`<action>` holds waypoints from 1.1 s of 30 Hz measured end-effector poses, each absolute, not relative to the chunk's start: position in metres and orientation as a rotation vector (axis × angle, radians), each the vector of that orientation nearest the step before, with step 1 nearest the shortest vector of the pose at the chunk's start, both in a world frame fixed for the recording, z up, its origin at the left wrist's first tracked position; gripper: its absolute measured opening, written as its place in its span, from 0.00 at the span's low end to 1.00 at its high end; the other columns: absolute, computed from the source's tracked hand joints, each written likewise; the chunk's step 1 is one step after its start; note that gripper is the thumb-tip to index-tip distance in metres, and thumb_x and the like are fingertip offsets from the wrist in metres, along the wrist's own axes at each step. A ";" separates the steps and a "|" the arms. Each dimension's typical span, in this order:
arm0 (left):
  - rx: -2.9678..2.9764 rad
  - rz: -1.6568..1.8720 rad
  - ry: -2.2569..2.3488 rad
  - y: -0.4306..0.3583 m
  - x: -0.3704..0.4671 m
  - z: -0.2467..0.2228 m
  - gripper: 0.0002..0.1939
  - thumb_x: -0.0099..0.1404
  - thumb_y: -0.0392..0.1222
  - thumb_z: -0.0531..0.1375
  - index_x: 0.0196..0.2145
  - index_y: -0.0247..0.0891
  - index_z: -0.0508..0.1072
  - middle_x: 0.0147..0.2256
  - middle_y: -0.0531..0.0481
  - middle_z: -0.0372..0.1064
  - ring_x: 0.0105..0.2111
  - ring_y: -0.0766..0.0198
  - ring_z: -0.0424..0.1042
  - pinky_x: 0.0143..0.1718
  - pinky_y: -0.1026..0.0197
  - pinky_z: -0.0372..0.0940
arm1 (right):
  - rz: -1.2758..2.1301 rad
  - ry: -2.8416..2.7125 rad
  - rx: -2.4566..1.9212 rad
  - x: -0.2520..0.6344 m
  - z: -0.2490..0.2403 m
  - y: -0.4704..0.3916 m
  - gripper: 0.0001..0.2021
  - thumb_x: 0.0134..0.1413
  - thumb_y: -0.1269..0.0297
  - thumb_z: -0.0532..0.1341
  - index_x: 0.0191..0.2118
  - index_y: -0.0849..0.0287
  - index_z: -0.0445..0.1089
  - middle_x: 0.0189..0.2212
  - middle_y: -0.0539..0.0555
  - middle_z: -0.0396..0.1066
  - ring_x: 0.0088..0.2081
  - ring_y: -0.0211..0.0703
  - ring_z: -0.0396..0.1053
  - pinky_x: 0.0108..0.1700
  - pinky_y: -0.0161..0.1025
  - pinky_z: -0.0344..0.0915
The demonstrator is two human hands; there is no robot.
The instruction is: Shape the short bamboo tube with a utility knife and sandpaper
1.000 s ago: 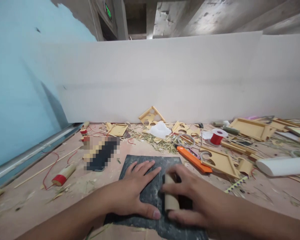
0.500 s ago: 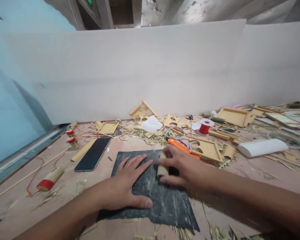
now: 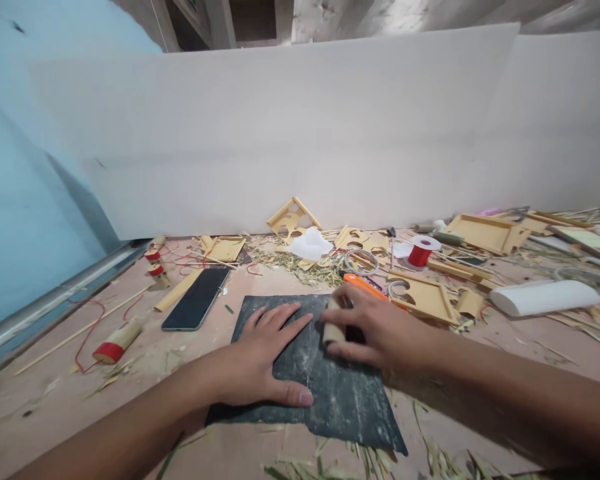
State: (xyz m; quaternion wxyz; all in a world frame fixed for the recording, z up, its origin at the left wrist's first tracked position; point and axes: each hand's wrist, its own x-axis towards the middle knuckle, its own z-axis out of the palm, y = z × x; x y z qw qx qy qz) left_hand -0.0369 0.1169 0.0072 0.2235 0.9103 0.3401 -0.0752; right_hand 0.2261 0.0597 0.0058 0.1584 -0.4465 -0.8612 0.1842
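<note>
A dark, worn sheet of sandpaper (image 3: 345, 400) lies flat on the work surface, streaked with pale dust. Spread fingers of my left hand (image 3: 275, 353) press down on its left half. Over the right half, my right hand (image 3: 367, 327) grips a short bamboo tube (image 3: 334, 323) between thumb and fingers, its lower end at the sheet. The tube's far side is hidden by the fingers. Just beyond that hand lies an orange utility knife (image 3: 367, 285), partly covered by it.
Left of the sheet are a phone (image 3: 196, 300) and a red-banded bamboo piece (image 3: 117, 341) with red thread. Behind are shavings (image 3: 300, 268), a red thread spool (image 3: 423, 251) and cut wooden panels (image 3: 420, 297). A white roll (image 3: 545, 297) lies right. A pale board (image 3: 300, 133) stands behind.
The whole view has shifted slightly, so things sit a little further right and higher. My right hand still grips the bamboo tube over the sandpaper; my left hand keeps its place on the sheet.
</note>
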 end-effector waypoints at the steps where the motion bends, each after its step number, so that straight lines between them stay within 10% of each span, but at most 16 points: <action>1: 2.512 -0.209 0.931 0.117 -0.037 0.007 0.61 0.58 0.80 0.61 0.76 0.47 0.44 0.76 0.38 0.31 0.74 0.31 0.30 0.69 0.26 0.33 | 0.557 -2.500 -1.225 0.226 0.007 0.059 0.22 0.64 0.46 0.64 0.58 0.50 0.75 0.50 0.59 0.62 0.48 0.52 0.69 0.51 0.49 0.69; 33: 2.508 -0.139 0.917 0.116 -0.037 0.004 0.63 0.58 0.79 0.61 0.76 0.42 0.41 0.75 0.35 0.34 0.74 0.33 0.33 0.70 0.28 0.33 | 0.525 -2.534 -1.137 0.220 0.005 0.062 0.22 0.64 0.44 0.63 0.57 0.50 0.75 0.48 0.60 0.64 0.47 0.53 0.67 0.50 0.50 0.68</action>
